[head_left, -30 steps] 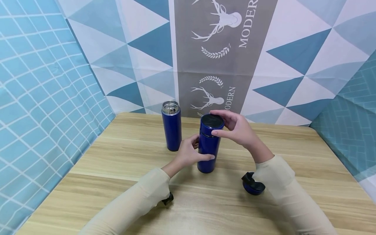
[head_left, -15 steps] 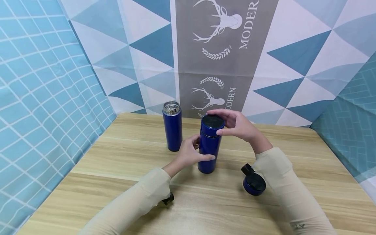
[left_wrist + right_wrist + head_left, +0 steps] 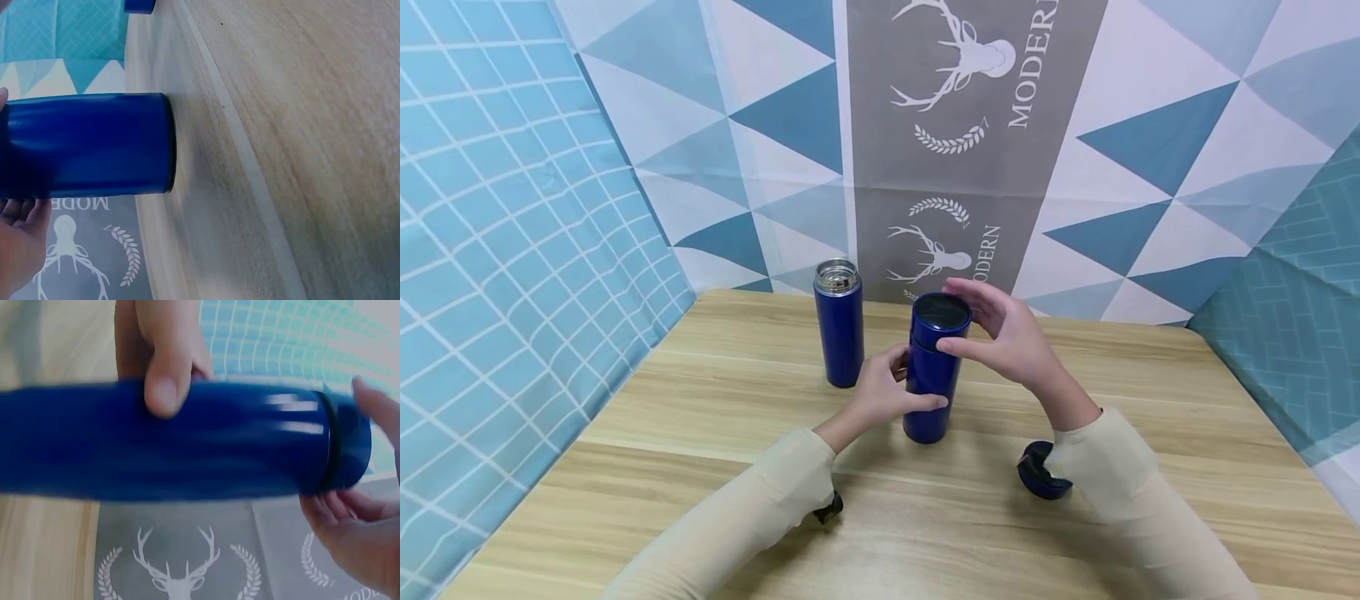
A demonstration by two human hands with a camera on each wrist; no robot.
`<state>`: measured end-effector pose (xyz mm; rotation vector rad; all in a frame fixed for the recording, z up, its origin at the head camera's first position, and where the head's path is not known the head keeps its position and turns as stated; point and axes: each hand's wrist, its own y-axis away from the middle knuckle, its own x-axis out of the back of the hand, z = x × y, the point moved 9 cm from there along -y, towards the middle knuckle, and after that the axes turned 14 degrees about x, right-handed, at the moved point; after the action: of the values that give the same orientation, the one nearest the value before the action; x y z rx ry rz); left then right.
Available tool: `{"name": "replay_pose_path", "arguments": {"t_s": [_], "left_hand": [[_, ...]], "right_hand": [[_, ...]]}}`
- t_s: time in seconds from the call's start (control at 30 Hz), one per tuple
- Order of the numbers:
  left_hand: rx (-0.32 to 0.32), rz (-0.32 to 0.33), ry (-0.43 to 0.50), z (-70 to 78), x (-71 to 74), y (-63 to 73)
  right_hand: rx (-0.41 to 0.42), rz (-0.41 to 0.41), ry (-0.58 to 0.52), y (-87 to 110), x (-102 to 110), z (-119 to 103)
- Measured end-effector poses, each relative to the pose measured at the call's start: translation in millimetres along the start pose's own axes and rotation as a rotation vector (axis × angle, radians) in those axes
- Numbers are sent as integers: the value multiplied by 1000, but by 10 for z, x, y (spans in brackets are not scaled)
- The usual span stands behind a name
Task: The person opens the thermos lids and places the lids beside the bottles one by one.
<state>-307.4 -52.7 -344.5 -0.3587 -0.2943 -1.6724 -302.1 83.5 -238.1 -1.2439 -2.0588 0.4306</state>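
A blue thermos bottle [image 3: 928,392] stands upright on the table, with a blue, black-topped lid [image 3: 942,312] on its mouth. My left hand [image 3: 883,392] grips the bottle's body, thumb across the near side. Around the lid my right hand [image 3: 1003,337] curls, its thumb at the lid's lower edge and its fingers on the far side. In the right wrist view a thin dark seam shows between lid [image 3: 353,444] and body [image 3: 237,444]. Left of this bottle stands a second blue thermos bottle [image 3: 840,333], uncapped, its steel mouth showing.
A loose blue lid with a black top [image 3: 1041,479] lies on the wooden table [image 3: 925,533], partly hidden by the right sleeve. Patterned cloth walls [image 3: 737,150] rise behind the table and at both sides.
My right hand has shifted slightly around the lid, back and forth, its thumb now lower and further left than half a second ago. My left hand and both bottles stay in place.
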Motion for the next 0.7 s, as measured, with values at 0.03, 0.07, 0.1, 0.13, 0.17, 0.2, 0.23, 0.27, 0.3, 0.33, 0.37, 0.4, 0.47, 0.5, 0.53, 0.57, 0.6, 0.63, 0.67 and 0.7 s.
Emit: {"name": "replay_pose_path", "arguments": {"t_s": [0.03, 0.07, 0.1, 0.13, 0.17, 0.2, 0.23, 0.27, 0.3, 0.33, 0.37, 0.4, 0.47, 0.5, 0.53, 0.57, 0.6, 0.63, 0.67, 0.7], "left_hand": [[6, 0, 0, -3, 1, 0], [5, -1, 0, -1, 2, 3], [7, -1, 0, -1, 4, 5], [7, -2, 2, -1, 5, 7], [7, -3, 3, 0, 6, 8], [4, -4, 4, 1, 6, 10], [6, -6, 6, 0, 5, 11], [2, -6, 7, 1, 4, 12], [1, -6, 7, 0, 3, 11], [-2, -6, 6, 2, 2, 11], [-4, -6, 5, 4, 1, 10], [-6, -4, 3, 6, 1, 10], [-11, -3, 1, 13, -1, 8], [-9, -3, 3, 13, -2, 5], [-7, -3, 6, 12, -3, 2], [-6, -3, 10, 10, -3, 1], [-5, -3, 12, 10, -3, 3], [-3, -2, 15, 8, -1, 3], [0, -2, 18, 3, -1, 0], [4, -2, 20, -3, 0, 1]], "right_hand": [[-11, 19, 11, 11, 1, -1], [-19, 34, 17, 20, 1, -4], [-22, 46, 18, 25, 4, -6], [-22, 50, 18, 28, 6, -6], [-21, 48, 14, 27, 8, -2], [-17, 42, 4, 23, 9, 2], [-13, 29, -11, 16, 10, 11], [-10, 12, -23, 8, 12, 22], [-2, -9, -40, -2, 14, 34], [9, -33, -52, -14, 15, 44], [20, -58, -65, -28, 16, 54], [31, -84, -76, -41, 17, 63], [57, -131, -96, -69, 20, 72], [69, -151, -107, -83, 20, 72], [78, -171, -115, -97, 18, 73], [80, -188, -126, -108, 16, 74], [84, -206, -135, -119, 11, 72], [88, -225, -144, -130, 7, 71], [94, -246, -153, -141, 0, 68], [99, -267, -162, -152, -7, 67]]}}
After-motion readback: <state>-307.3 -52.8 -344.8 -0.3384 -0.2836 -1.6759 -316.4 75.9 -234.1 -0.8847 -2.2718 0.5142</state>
